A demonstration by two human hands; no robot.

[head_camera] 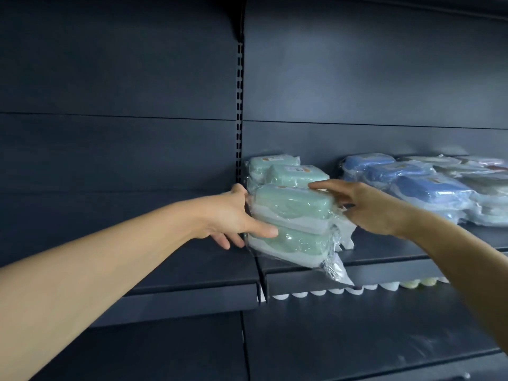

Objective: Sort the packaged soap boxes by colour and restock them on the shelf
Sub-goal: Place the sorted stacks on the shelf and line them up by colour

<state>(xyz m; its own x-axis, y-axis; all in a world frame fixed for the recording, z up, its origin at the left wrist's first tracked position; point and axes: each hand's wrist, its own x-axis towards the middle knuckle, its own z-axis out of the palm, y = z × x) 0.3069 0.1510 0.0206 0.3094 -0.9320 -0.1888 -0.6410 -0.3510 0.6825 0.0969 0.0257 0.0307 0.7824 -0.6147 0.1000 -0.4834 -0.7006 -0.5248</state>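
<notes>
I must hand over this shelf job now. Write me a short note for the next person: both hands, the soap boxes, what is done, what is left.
Left hand grips the left end of the front green stack, thumb across its front.
Right hand rests open on the stack's top right.
Green boxes sit in a row at the shelf's left end; blue boxes beside them, paler ones further right.
Done: colours grouped.
Left: the front green stack overhangs the edge; push it back.

Four green soap boxes (pixel 292 204) sit in the middle of the picture, with more green showing behind. Three blue soap boxes (pixel 428 188) sit on the right. Two hands, a left hand (pixel 233 215) and a right hand (pixel 368 207), reach in.
</notes>
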